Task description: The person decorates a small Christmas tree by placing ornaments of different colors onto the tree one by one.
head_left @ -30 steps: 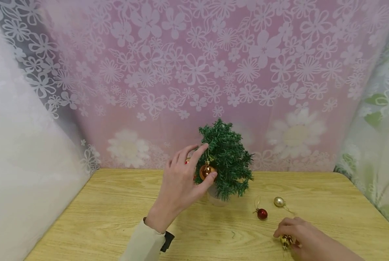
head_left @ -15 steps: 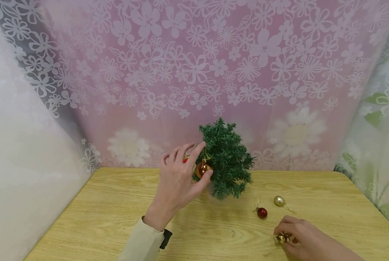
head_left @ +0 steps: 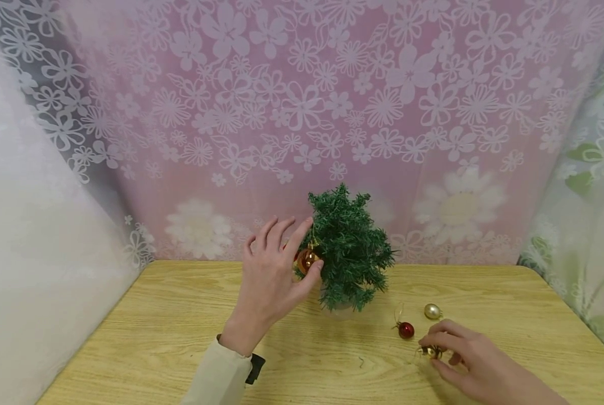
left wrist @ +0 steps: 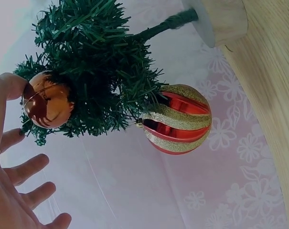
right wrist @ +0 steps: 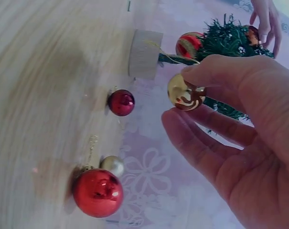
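Hands (head_left: pixel 271 275) (head_left: pixel 484 360) apart; striped bauble (left wrist: pixel 178 119) plain only in wrist views

No text, label, brand, number or sign can be read on the baubles (left wrist: pixel 51 102), little tree (head_left: pixel 350 247), table (head_left: pixel 180 337) or flowered cloth (head_left: pixel 302 84)

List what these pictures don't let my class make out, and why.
Head view: most of the red-and-gold striped round ball, behind the left hand.
Head view: whether the glossy round copper ball is fastened to the green tinsel tree; too small to tell.
Left wrist view: the tree's side, cut off by the top edge.
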`<action>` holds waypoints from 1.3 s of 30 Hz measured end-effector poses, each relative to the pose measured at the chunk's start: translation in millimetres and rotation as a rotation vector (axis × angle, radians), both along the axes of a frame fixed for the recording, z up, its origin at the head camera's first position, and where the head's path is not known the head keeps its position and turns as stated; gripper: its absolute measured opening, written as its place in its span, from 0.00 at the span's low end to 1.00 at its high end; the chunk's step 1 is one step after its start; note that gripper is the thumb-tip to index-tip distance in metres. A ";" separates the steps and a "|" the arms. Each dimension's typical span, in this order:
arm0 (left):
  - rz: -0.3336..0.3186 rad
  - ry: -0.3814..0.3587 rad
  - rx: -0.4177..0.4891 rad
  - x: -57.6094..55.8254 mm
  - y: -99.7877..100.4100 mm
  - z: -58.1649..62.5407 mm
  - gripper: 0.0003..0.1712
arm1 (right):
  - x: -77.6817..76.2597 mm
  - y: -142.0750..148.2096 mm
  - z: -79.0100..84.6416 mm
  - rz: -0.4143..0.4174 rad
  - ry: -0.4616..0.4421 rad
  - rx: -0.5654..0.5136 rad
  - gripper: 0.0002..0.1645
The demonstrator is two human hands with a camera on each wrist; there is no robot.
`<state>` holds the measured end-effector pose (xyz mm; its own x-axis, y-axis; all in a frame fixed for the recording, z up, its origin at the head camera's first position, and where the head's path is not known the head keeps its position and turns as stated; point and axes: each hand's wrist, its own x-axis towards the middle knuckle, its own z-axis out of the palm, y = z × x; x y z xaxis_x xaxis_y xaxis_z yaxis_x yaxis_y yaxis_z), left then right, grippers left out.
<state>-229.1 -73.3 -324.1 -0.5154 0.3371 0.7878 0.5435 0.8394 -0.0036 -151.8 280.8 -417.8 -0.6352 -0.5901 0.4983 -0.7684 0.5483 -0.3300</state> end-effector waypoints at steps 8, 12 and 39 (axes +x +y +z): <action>0.012 0.016 0.012 -4.8 -2.1 -0.5 0.37 | 1.1 -8.4 12.2 -0.062 0.207 -0.081 0.13; 0.001 0.011 0.021 -4.4 -2.6 -0.7 0.38 | 1.7 -12.5 20.8 -0.067 0.243 -0.126 0.15; -0.650 -0.687 0.468 58.5 40.1 -31.9 0.10 | 10.2 -34.1 66.2 -0.099 0.381 -0.144 0.25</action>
